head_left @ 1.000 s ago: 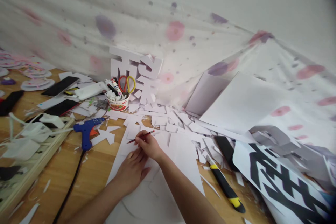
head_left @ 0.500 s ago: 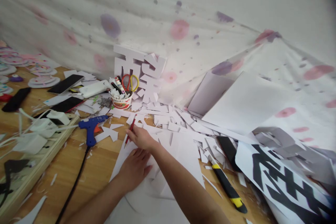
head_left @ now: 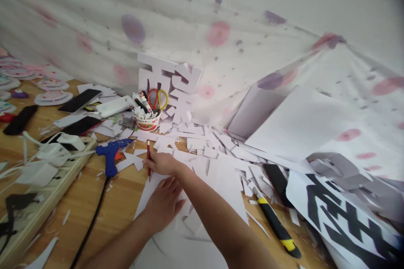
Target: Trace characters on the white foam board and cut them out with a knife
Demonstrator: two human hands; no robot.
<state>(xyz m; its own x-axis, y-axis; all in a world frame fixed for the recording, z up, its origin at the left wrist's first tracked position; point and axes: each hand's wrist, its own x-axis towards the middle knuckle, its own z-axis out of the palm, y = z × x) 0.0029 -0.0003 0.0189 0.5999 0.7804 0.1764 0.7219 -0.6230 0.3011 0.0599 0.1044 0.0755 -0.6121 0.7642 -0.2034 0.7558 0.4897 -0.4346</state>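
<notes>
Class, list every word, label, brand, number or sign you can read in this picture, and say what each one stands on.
None can be read with certainty.
Tub: coloured printing, too small and blurred to read.
Printed sheet: bold black strokes like a written character, seen at a steep slant; not readable for sure.
White cut-out behind the tub: character-like shape, partly covered; not readable for sure.

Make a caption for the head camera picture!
Right hand holding a red pencil, left hand resting on white paper.
</notes>
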